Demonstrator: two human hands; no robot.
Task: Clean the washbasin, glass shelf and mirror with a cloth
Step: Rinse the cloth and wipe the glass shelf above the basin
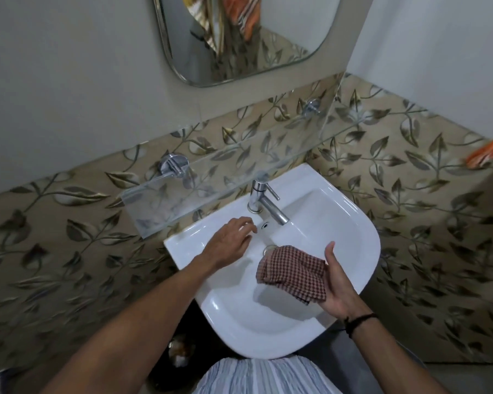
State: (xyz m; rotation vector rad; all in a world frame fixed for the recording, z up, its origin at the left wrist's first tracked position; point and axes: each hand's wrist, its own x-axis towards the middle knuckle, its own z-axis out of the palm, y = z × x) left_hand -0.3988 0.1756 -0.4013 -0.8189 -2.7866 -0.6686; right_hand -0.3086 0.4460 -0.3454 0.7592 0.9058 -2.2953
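The right hand (336, 285) is holding the cloth (292, 273) over the bowl of the basin (362, 240), its grip lightly closed, fingers hidden under the checked fabric and thumb sticking up beside it. The cloth's far corner is overlapping the drain (269, 248). The left hand (234, 241) is reaching over the basin's back ledge just beside the tap (265, 206), its grip loose and empty, fingers slightly curled. The glass shelf (182, 200) is sitting above the tap, below the mirror (239, 38).
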